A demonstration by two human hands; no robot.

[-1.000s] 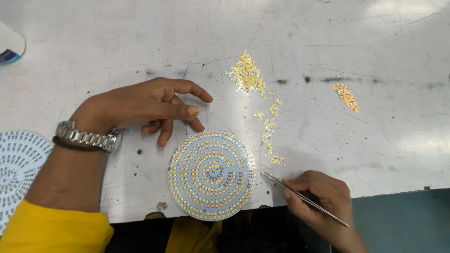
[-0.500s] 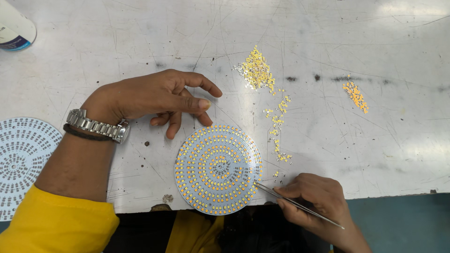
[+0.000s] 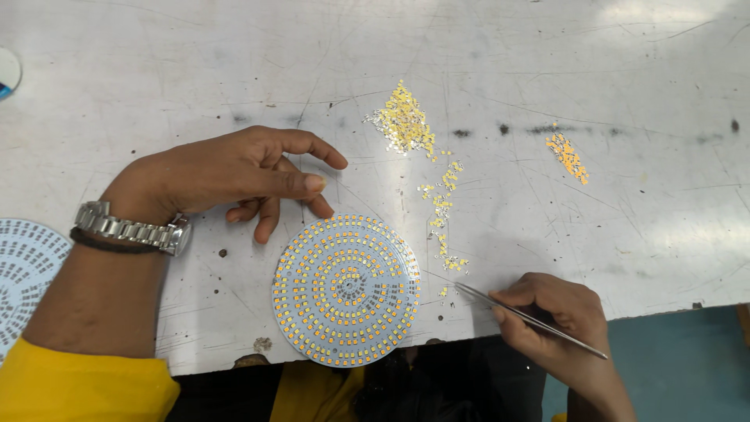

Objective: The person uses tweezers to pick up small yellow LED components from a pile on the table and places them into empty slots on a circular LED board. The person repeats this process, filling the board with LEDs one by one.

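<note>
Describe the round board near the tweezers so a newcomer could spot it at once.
On the scratched grey table, look at the near edge between the left hand and the right hand holding tweezers. The round board lies there, whole in view and ringed with yellow chips, unlike the half-seen white board at far left.

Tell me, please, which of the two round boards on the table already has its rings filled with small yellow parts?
The round board in the middle, by the tweezers, has filled rings. The other board, cut off at the left edge, shows only bare white pads.
</note>
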